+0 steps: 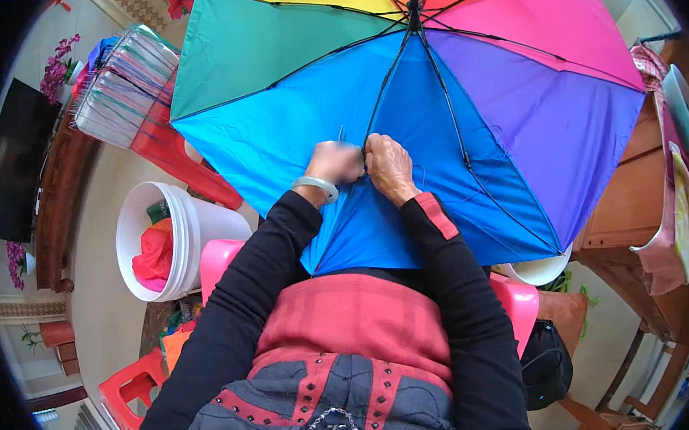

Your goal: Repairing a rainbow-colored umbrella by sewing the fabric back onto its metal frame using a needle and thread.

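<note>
An opened umbrella [292,147] with rainbow-coloured panels lies with its inner side toward me, black ribs meeting at the dark shaft [414,6]. Both hands meet at one rib over the blue panels. My left hand [334,164], partly blurred and with a pale bangle at the wrist, is closed at the umbrella's rib and cloth. A thin, needle-like sliver [342,133] sticks up beside its fingers. My right hand [390,168] pinches the same rib, fingers curled. What lies between the fingertips is hidden. Loose dark thread [438,186] trails over the blue cloth right of my hand.
On the left stands a stack of white buckets [183,242] with red and green cloth inside. Behind it are a wire rack [124,86] and a red stool [133,389]. A wooden table [624,211] stands right, with a black bag [547,365] lower down.
</note>
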Available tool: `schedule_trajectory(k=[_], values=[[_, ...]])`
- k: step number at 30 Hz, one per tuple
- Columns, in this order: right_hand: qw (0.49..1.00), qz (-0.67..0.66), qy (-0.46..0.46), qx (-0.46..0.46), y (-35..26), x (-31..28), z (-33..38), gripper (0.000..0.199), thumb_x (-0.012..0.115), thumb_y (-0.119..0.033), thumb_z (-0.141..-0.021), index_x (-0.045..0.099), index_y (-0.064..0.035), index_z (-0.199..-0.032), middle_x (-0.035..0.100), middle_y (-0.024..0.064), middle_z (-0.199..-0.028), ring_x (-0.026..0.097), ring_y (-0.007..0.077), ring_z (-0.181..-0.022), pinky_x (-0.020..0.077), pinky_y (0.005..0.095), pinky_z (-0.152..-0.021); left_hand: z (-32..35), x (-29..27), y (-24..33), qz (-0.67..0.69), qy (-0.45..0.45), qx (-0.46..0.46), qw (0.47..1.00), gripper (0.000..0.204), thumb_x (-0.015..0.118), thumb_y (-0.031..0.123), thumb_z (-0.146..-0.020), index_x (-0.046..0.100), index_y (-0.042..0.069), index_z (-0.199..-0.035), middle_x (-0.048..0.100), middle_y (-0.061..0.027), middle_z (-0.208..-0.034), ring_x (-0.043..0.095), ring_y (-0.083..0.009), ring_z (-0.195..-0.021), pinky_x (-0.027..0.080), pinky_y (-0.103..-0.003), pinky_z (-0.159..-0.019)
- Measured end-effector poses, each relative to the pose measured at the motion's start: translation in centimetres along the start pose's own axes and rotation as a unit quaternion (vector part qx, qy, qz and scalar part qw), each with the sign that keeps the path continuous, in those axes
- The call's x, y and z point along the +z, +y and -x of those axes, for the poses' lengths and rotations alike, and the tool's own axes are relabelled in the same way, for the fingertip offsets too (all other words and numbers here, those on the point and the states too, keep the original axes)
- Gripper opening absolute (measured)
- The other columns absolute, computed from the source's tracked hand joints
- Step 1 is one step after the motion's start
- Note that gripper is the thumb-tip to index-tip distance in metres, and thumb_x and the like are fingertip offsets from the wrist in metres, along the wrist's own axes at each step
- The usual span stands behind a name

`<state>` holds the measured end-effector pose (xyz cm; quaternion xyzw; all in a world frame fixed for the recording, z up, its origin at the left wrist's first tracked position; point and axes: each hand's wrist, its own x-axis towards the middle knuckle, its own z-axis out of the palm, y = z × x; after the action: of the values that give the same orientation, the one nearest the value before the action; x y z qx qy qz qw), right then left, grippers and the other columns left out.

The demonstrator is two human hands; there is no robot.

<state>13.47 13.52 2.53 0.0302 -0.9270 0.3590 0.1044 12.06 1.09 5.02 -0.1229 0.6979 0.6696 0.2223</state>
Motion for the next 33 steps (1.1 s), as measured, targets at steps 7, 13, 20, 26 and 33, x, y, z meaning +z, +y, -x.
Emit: schedule_trajectory(k=[7,13,20,26,33], values=[[0.999,-0.028,-0.042,0.000,1.3,-1.1,-0.5,0.011,0.049,-0.008,-0.071,0.058,-0.0013,-0.071,0.058,0.0198,-0.071,0.058,0.0323,-0.068,0.0468,0.0407,-0.060,1.0,0.9,-0.1,0.052,0.090,0.003,0.995,0.017,0.050,0.012,-0.079,0.050,-0.005,-0.074,0.056,-0.0120,-0.066,0.057,-0.0177,-0.050,0.044,-0.022,-0.039],[0.961,-0.201,-0.132,0.134,0.9,-2.6,-0.4,0.012,0.050,-0.003,-0.067,0.060,0.0007,-0.072,0.058,0.0170,-0.058,0.060,0.0251,-0.052,0.0486,0.0340,-0.051,0.9,0.4,0.4,0.062,0.084,-0.016,0.994,0.018,0.049,0.011,-0.079,0.050,-0.007,-0.077,0.057,-0.0142,-0.068,0.059,-0.0193,-0.052,0.046,-0.023,-0.040],[0.957,-0.232,-0.134,0.109,1.6,-2.3,-0.4,0.011,0.050,-0.004,-0.073,0.059,0.0006,-0.075,0.055,0.0092,-0.053,0.055,0.0173,-0.042,0.0452,0.0283,-0.038,0.9,0.4,0.8,0.035,0.035,-0.039,0.998,0.019,0.052,0.012,-0.079,0.053,-0.007,-0.078,0.059,-0.0136,-0.070,0.060,-0.0189,-0.055,0.047,-0.021,-0.042],[0.954,-0.248,-0.137,0.095,1.9,-1.6,-0.4,0.011,0.050,-0.004,-0.072,0.059,-0.0003,-0.075,0.055,0.0093,-0.055,0.056,0.0173,-0.044,0.0448,0.0289,-0.038,0.5,0.2,0.8,0.001,0.015,-0.039,0.999,0.018,0.054,0.013,-0.079,0.055,-0.005,-0.077,0.058,-0.0110,-0.068,0.058,-0.0160,-0.053,0.045,-0.020,-0.041],[0.990,-0.120,-0.074,0.005,1.2,-0.5,-1.0,0.009,0.051,-0.007,-0.072,0.058,-0.0021,-0.072,0.056,0.0125,-0.058,0.057,0.0205,-0.047,0.0455,0.0322,-0.041,0.6,0.4,0.4,-0.010,0.015,-0.017,1.000,0.020,0.052,0.016,-0.080,0.055,-0.003,-0.076,0.056,-0.0082,-0.063,0.056,-0.0138,-0.049,0.042,-0.020,-0.039]])
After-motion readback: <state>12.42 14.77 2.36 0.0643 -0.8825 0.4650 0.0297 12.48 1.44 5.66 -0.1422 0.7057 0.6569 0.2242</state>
